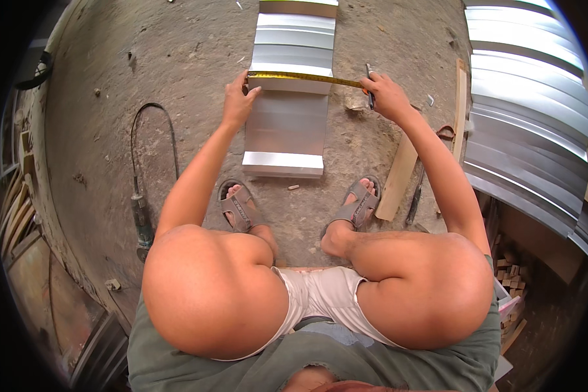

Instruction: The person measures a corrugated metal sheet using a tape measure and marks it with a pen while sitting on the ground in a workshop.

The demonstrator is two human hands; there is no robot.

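A strip of folded, silvery sheet metal (287,121) lies on the ground in front of my feet, its ridges running crosswise. The yellow blade of a tape measure (294,76) stretches across it, from its left edge to past its right edge. At the left edge, my left hand (239,102) pinches the blade's end. My right hand (390,97) is closed round the other end of the tape measure, beyond the strip's right side. A thin dark pen-like tool (370,99) also sticks out of the right fingers. The tape's case is mostly hidden by that hand.
A corded power tool (141,219) lies at the left, its dark cable looping forward. On the right are a wooden board (397,179), a dark long-handled tool (416,199) and large ribbed metal sheets (526,104). Small wood blocks (511,277) are piled at the lower right.
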